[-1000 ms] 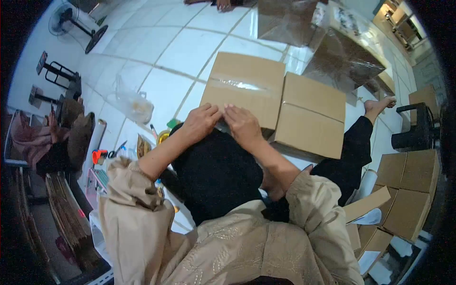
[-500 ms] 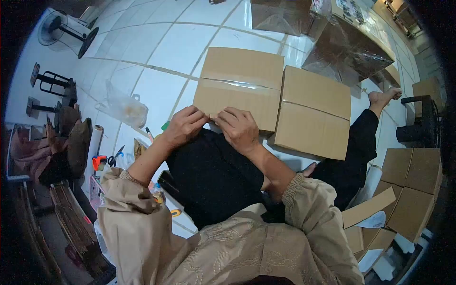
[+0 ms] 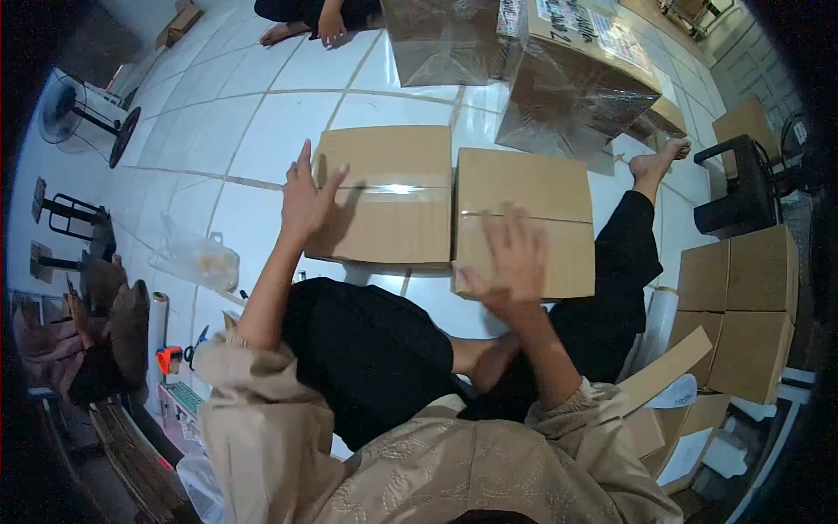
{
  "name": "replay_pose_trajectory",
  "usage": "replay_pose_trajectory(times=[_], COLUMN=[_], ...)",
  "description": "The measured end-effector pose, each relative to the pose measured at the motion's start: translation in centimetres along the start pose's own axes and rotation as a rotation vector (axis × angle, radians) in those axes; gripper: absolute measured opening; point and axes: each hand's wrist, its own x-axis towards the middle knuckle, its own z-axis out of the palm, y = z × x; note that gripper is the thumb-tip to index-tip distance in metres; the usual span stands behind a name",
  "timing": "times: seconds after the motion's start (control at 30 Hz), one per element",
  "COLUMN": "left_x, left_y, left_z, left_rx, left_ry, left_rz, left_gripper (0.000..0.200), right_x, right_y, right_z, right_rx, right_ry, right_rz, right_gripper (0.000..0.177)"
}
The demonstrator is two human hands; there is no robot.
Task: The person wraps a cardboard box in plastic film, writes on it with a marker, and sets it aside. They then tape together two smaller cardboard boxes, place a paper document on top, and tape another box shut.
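Observation:
Two closed brown cardboard boxes lie side by side on the tiled floor in front of my folded leg. Clear tape runs along the middle seam of the left box (image 3: 393,227), and a seam also crosses the right box (image 3: 559,188). My left hand (image 3: 309,196) is at the left edge of the left box, its fingers spread and pointing away from me. Over the front part of the right box, my right hand (image 3: 511,266) is spread and slightly blurred by motion. Neither hand has anything in it.
Large plastic-wrapped cartons (image 3: 580,83) stand at the back, near another person's hand (image 3: 331,26). On the left are a clear plastic bag (image 3: 205,260), an orange tape dispenser (image 3: 169,359) and a fan (image 3: 87,122). More cardboard boxes (image 3: 738,306) stand at the right.
My hands have moved apart from a pinch near the left box's front edge, the left to its left side, the right over the right box. The view has shifted, revealing another person at the back.

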Motion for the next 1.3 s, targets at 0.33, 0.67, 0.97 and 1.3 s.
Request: replay_pose_trajectory(times=[0.33, 0.67, 0.97, 1.3], left_x=[-0.3, -1.3, -1.1, -1.2], left_y=[4.6, 5.9, 4.6, 4.1], left_z=[1.5, 1.1, 1.2, 1.2], left_rx=[0.268, 0.251, 0.131, 0.074], left_ry=[-0.190, -0.169, -0.137, -0.072], left_rz=[-0.126, -0.155, -0.210, -0.120], left_gripper=[0.092, 0.095, 0.099, 0.096], right_x=[1.6, 2.1, 1.9, 1.8], right_y=[4.4, 4.2, 4.3, 4.4], right_z=[-0.5, -0.5, -0.4, -0.3], right_rx=[-0.197, -0.239, -0.216, -0.232], right_ry=[-0.031, -0.014, -0.009, 0.001], right_rz=[0.136, 0.123, 0.129, 0.120], right_gripper=[0.069, 0.066, 0.067, 0.067])
